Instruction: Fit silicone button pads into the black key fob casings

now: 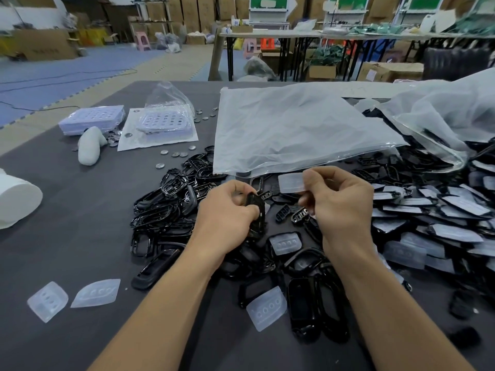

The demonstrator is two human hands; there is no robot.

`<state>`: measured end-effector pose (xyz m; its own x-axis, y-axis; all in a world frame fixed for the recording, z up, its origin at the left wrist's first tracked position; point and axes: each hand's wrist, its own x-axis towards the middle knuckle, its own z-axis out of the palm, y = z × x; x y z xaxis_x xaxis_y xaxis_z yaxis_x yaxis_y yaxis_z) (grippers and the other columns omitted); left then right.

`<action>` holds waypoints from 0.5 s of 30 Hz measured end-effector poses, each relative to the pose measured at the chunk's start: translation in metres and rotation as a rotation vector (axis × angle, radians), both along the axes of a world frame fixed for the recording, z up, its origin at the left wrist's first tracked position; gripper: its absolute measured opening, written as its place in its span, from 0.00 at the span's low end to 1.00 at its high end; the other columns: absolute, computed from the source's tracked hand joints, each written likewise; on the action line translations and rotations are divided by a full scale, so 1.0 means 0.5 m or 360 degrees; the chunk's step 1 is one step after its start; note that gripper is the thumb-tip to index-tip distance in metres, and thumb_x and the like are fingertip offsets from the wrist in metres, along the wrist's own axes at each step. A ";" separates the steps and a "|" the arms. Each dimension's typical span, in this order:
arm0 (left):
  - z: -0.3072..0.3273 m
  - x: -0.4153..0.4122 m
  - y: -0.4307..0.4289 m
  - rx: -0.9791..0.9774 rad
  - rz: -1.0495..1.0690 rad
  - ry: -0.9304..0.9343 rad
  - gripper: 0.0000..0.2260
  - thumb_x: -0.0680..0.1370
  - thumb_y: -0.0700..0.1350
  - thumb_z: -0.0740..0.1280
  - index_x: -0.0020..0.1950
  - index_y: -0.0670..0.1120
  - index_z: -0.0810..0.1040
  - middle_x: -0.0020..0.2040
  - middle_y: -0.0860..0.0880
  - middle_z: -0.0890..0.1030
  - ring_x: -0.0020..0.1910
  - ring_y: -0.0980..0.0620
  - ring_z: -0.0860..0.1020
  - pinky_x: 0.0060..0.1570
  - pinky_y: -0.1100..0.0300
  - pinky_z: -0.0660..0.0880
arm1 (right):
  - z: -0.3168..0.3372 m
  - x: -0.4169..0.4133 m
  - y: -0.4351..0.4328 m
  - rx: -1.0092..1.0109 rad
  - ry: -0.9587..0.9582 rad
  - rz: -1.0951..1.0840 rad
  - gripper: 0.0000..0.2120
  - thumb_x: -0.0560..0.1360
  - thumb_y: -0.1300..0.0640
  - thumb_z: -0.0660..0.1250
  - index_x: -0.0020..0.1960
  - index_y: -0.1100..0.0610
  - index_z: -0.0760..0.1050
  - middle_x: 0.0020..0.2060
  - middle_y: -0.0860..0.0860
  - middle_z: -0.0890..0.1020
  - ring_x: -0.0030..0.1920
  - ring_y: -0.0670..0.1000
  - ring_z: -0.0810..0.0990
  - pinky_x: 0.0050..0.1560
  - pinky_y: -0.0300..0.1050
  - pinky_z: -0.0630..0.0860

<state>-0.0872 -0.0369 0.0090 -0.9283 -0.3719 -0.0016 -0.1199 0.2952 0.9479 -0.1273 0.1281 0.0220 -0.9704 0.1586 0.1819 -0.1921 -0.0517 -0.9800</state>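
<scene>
My left hand (227, 215) grips a black key fob casing (256, 212), held on edge above the pile. My right hand (340, 202) pinches a translucent silicone button pad (290, 183) between thumb and fingers, just right of and slightly above the casing. The two parts are apart. Loose black casings (166, 210) lie heaped on the dark table in front of me. More silicone pads lie loose: two at the near left (48, 301) (96, 293), one near the middle (266, 311), and one sitting in a casing (285, 243).
A heap of casings with pads (442, 218) fills the right side. A big clear plastic bag (294, 129) lies behind my hands. Coin cells (175, 153), blister trays (92, 120), a white glove (89, 145) and a white container (16, 202) sit at the left.
</scene>
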 end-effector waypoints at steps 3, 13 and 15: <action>0.008 0.005 0.002 -0.0122 0.0052 0.0133 0.13 0.71 0.39 0.74 0.46 0.59 0.84 0.39 0.65 0.86 0.34 0.64 0.82 0.36 0.71 0.74 | 0.004 -0.004 0.007 -0.0176 -0.0186 0.0160 0.05 0.76 0.68 0.73 0.43 0.60 0.83 0.30 0.52 0.83 0.30 0.50 0.83 0.30 0.39 0.77; 0.003 0.001 0.009 0.0293 0.0013 0.0222 0.14 0.73 0.36 0.78 0.53 0.51 0.86 0.41 0.47 0.88 0.41 0.47 0.87 0.51 0.41 0.84 | 0.007 0.014 -0.006 0.0000 -0.0221 0.0862 0.10 0.71 0.73 0.73 0.40 0.59 0.86 0.28 0.56 0.80 0.26 0.49 0.75 0.27 0.39 0.71; 0.004 0.003 0.011 0.0405 -0.0029 0.0224 0.13 0.73 0.37 0.78 0.56 0.47 0.86 0.42 0.46 0.89 0.42 0.47 0.87 0.49 0.45 0.84 | 0.000 0.016 -0.017 0.0119 -0.0092 0.0671 0.09 0.69 0.71 0.75 0.35 0.59 0.84 0.28 0.57 0.82 0.26 0.50 0.77 0.27 0.39 0.71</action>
